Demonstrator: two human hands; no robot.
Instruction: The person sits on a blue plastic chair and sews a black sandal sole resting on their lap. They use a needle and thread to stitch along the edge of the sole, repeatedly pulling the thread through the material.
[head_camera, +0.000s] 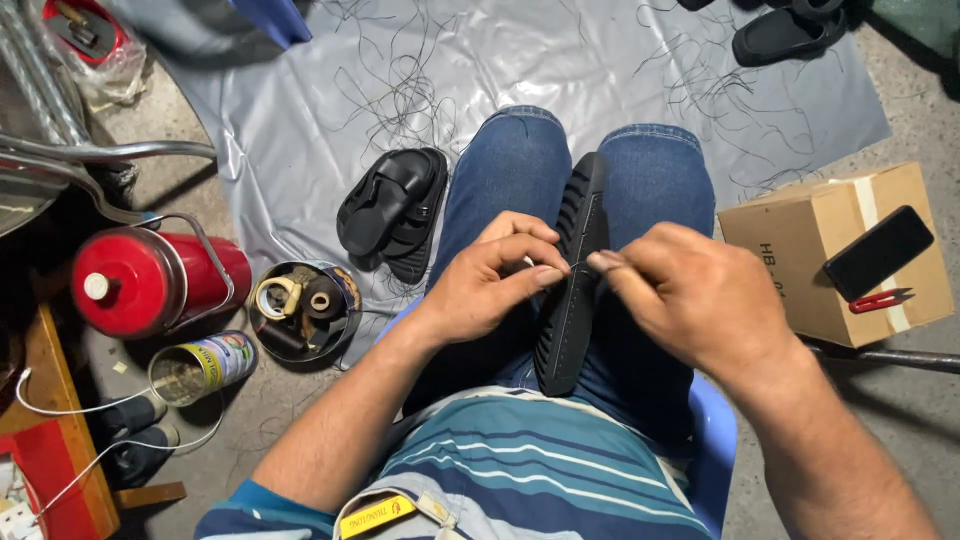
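At the far left, a red round plastic thermos flask with a wire handle, lying on its side on the concrete floor. Just below it, an open tin can with a printed label, also lying on its side. To the right of these, a round tin full of thread spools and tape rolls, standing at the edge of a grey plastic sheet covered with loose dark threads. Further right on the sheet, a black strapped sandal, just beside the left knee in blue jeans. In the middle, the left hand, fingers pinched narrow against the rim of a black rubber shoe sole; this sole standing on its edge between the two thighs, its long side pointing away from the body. Touching the same spot from the other side, the right hand, thumb and forefinger closed tight, probably on a needle or thread, too small to tell for sure. At the far right, a brown cardboard box on the floor, with a black phone and small red thread snips lying on top.
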